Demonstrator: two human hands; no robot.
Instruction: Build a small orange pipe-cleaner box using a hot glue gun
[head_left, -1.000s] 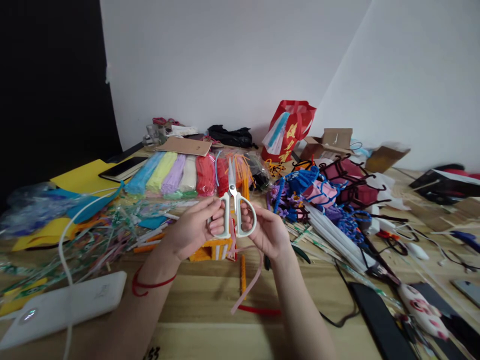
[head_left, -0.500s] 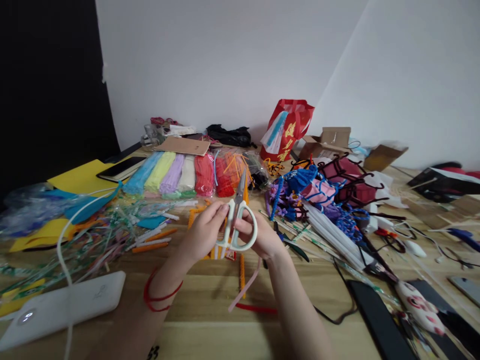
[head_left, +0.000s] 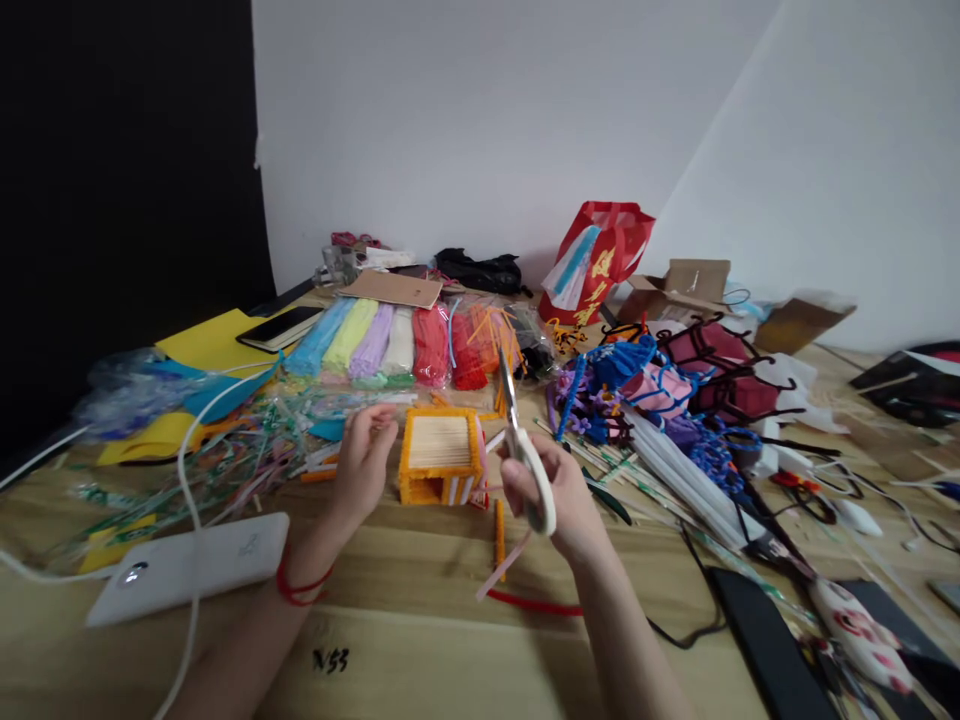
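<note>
My right hand (head_left: 559, 490) grips a pair of white-handled scissors (head_left: 525, 455), blades closed and pointing up and away. A pale pink strip (head_left: 504, 565) hangs down from that hand toward the table. My left hand (head_left: 364, 460), a red string on its wrist, hovers just left of a small orange-edged box topped with wooden sticks (head_left: 441, 455); its fingers are loosely curled and hold nothing. An orange strip (head_left: 499, 530) and a red strip (head_left: 536, 605) lie on the wooden table below the hands.
Bundles of coloured pipe cleaners in plastic (head_left: 397, 345) lie behind the box. A white power bank (head_left: 187, 565) with a cable sits at front left. A red bag (head_left: 596, 260), pipe-cleaner baskets (head_left: 675, 385) and a black phone (head_left: 757, 640) fill the right side.
My left hand has let go of the scissors and moved left, uncovering the orange box. The right hand keeps the scissors, now tilted edge-on. The camera has shifted leftwards.
</note>
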